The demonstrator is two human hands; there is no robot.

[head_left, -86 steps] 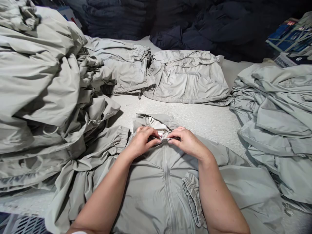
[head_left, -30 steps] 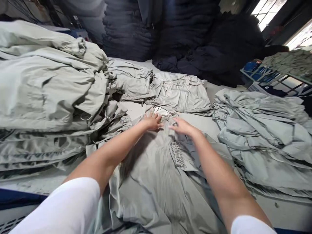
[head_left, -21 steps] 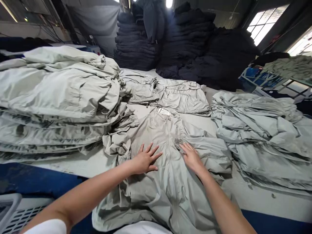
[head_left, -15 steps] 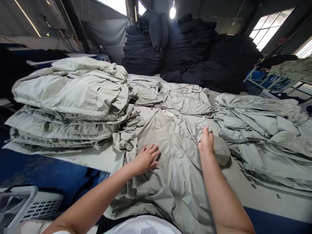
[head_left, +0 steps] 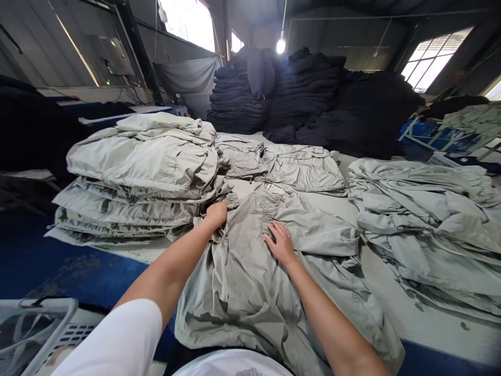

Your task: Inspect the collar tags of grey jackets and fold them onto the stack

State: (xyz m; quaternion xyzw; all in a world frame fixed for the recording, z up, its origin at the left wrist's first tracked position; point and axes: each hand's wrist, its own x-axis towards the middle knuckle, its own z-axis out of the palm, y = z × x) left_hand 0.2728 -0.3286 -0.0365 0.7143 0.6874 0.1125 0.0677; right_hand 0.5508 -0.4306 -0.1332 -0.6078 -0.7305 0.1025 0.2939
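Note:
A pale grey-green jacket (head_left: 250, 277) lies spread on the table in front of me, its hem toward my body. My left hand (head_left: 216, 214) is closed at the jacket's left sleeve, beside a gathered cuff (head_left: 233, 200); its fingertips are hidden in the cloth. My right hand (head_left: 281, 243) rests with fingers stretched out on the other sleeve (head_left: 321, 224), which is folded across the chest. Those fingers touch its elastic cuff (head_left: 268, 214) near the jacket's middle.
Beside the jacket on the left rises a stack of similar garments (head_left: 144, 162). Another pile (head_left: 422, 224) lies to the right, and folded pieces (head_left: 305, 167) lie beyond. Dark garments (head_left: 238, 99) are heaped at the back. A white plastic basket (head_left: 72, 334) stands at lower left.
My right hand has brought the right sleeve inward across the jacket and its fingers have opened. My left hand has moved from the chest up to the left sleeve and closed. The view has tilted up.

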